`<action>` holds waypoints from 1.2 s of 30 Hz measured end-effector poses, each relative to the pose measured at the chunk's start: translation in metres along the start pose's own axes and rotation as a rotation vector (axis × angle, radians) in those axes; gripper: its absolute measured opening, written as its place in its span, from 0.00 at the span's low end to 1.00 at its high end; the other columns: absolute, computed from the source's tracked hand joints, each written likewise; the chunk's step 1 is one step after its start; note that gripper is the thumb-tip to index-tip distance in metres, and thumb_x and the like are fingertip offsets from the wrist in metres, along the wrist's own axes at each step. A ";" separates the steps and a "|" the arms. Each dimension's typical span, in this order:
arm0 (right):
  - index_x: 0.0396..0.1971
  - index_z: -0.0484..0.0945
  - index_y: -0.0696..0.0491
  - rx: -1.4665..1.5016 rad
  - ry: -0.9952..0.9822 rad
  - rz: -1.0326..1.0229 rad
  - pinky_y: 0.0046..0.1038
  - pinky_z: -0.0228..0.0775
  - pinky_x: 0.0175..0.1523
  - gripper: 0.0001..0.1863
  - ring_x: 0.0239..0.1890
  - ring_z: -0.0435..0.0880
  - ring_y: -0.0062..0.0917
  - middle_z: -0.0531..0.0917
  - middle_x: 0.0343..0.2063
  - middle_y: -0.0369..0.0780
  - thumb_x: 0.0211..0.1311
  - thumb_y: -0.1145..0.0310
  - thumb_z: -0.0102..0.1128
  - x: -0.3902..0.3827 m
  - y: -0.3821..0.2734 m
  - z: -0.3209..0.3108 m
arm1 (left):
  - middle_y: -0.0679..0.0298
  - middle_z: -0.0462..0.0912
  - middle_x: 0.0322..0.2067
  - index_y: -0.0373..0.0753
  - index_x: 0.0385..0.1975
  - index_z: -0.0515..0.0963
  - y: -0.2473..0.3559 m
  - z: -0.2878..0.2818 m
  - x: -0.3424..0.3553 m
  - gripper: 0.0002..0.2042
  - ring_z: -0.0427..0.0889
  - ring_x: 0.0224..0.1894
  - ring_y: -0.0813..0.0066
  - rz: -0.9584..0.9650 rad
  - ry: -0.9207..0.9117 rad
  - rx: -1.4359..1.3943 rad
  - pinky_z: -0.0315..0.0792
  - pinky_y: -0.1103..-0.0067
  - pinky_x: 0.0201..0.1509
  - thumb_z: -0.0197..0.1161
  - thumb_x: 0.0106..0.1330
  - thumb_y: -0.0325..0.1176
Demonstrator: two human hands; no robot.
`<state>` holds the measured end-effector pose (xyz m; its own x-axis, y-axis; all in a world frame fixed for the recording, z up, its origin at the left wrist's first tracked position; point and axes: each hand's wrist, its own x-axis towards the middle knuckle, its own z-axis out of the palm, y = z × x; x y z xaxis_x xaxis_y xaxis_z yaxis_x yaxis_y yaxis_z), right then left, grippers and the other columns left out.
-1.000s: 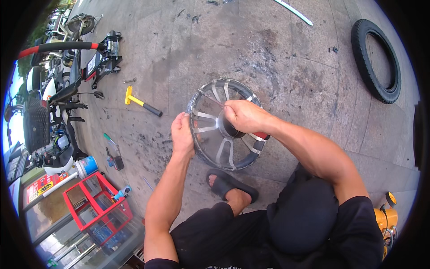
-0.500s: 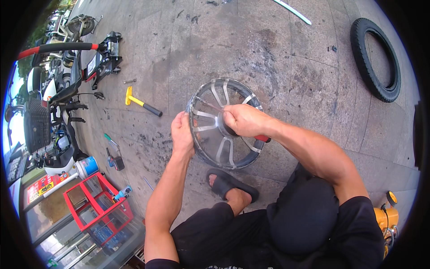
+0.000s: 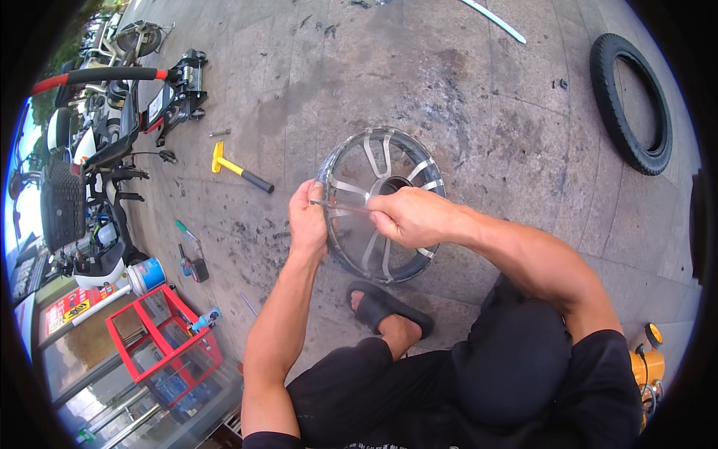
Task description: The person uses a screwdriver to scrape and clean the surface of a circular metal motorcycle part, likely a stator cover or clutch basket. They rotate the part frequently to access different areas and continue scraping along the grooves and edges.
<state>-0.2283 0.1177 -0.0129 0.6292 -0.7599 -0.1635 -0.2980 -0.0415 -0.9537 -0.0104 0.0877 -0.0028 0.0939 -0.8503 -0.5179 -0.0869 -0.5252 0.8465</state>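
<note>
A spoked wheel rim (image 3: pixel 386 271) stands on the pavement in front of me, dark with silver spokes and a dirty outer edge. Its left edge is gripped by my left hand (image 3: pixel 307 221), thumb at the top. My right hand (image 3: pixel 411 215) is closed in front of the hub around a screwdriver (image 3: pixel 340 206). The thin shaft, slightly blurred, points left, with its tip at the rim's edge beside my left hand. My right fist hides the handle, which looks red in the earlier frame. A sandalled foot (image 3: pixel 385 307) is just below the rim.
A black tyre (image 3: pixel 662 153) lies far right. Left are a yellow hammer (image 3: pixel 239 169), a green-handled tool (image 3: pixel 187 230), a power tool (image 3: pixel 197 269) and a red rack (image 3: pixel 142 299). Motor scooters (image 3: pixel 97 209) and a jack-like stand (image 3: pixel 179 97) line the left; a yellow machine (image 3: pixel 649 367) sits lower right.
My right hand has moved right and down, and the screwdriver's shaft has swung lower, its tip now nearer my left hand. The rim appears slightly turned. My left hand keeps its grip.
</note>
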 end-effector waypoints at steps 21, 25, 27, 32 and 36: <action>0.37 0.78 0.53 -0.346 0.067 0.101 0.50 0.75 0.41 0.13 0.33 0.84 0.51 0.84 0.26 0.52 0.67 0.60 0.49 -0.013 -0.013 -0.026 | 0.72 0.74 0.21 0.38 0.41 0.75 0.007 0.005 0.007 0.10 0.67 0.14 0.86 0.125 -0.093 0.086 0.62 0.84 0.15 0.52 0.77 0.38; 0.37 0.77 0.53 -0.325 0.226 0.171 0.50 0.75 0.38 0.11 0.31 0.84 0.51 0.83 0.25 0.50 0.66 0.61 0.51 -0.003 0.007 -0.034 | 0.72 0.74 0.21 0.38 0.42 0.75 0.011 0.012 0.005 0.10 0.67 0.14 0.86 0.132 -0.077 0.142 0.62 0.84 0.15 0.53 0.77 0.38; 0.37 0.77 0.53 -0.339 0.050 0.109 0.51 0.75 0.38 0.11 0.31 0.84 0.50 0.83 0.23 0.51 0.65 0.61 0.51 -0.021 -0.014 -0.025 | 0.72 0.74 0.21 0.38 0.42 0.75 0.005 0.008 0.005 0.10 0.67 0.14 0.86 0.149 -0.081 0.185 0.62 0.84 0.15 0.53 0.77 0.37; 0.39 0.77 0.53 -0.316 0.132 0.091 0.51 0.74 0.38 0.12 0.31 0.83 0.51 0.83 0.23 0.51 0.65 0.61 0.51 -0.012 0.005 -0.020 | 0.72 0.74 0.21 0.38 0.43 0.76 0.008 0.010 0.007 0.10 0.67 0.14 0.86 0.156 -0.070 0.181 0.63 0.85 0.16 0.53 0.77 0.38; 0.37 0.76 0.54 -0.335 0.173 0.133 0.51 0.74 0.37 0.12 0.31 0.83 0.51 0.83 0.24 0.51 0.65 0.61 0.51 -0.002 0.011 -0.025 | 0.72 0.74 0.21 0.38 0.43 0.76 -0.001 0.005 0.009 0.10 0.68 0.15 0.87 0.181 -0.067 0.201 0.63 0.85 0.16 0.53 0.77 0.38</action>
<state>-0.2505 0.1024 -0.0169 0.4477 -0.8698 -0.2073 -0.6043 -0.1234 -0.7872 -0.0148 0.0805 -0.0084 -0.0067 -0.9277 -0.3733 -0.2917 -0.3552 0.8881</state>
